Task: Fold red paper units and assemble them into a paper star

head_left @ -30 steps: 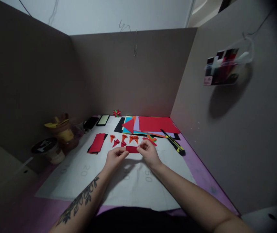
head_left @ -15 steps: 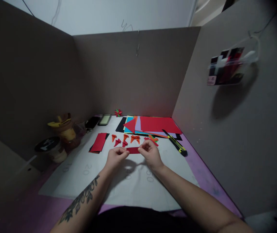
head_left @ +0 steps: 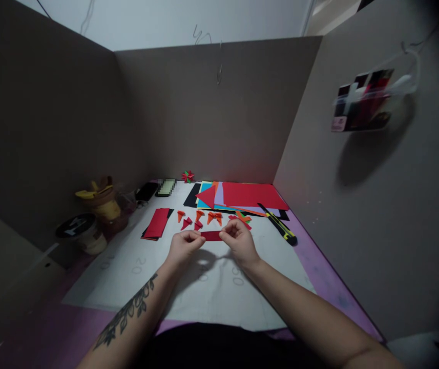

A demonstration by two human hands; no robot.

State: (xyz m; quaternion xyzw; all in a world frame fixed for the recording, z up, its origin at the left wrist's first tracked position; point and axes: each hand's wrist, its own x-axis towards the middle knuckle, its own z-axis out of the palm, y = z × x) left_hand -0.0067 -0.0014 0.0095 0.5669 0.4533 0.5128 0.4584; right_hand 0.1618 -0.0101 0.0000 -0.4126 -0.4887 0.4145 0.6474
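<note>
A narrow strip of red paper (head_left: pixel 212 236) is stretched level between my two hands, above the white sheet on the table. My left hand (head_left: pixel 184 247) pinches its left end, thumb and fingertips together. At the other end my right hand (head_left: pixel 239 243) grips it the same way. Just beyond lie several small folded paper pieces, orange ones (head_left: pixel 214 218) and red ones (head_left: pixel 186 223). Orange, green and red folded pieces (head_left: pixel 243 218) are partly hidden behind my right hand. Left of these is a stack of red and dark paper rectangles (head_left: pixel 158 223).
Coloured sheets (head_left: pixel 253 195) lie at the back, with a yellow-black utility knife (head_left: pixel 279 225) to their right. A finished paper star (head_left: pixel 187 177), a phone (head_left: pixel 146 192), a lidded tub (head_left: pixel 83 233) and a pot (head_left: pixel 106 202) stand around. A plastic pouch (head_left: pixel 363 102) hangs on the right wall.
Both hands keep their pinch on the red paper strip, which stays almost in the same place. The view has shifted very slightly.
</note>
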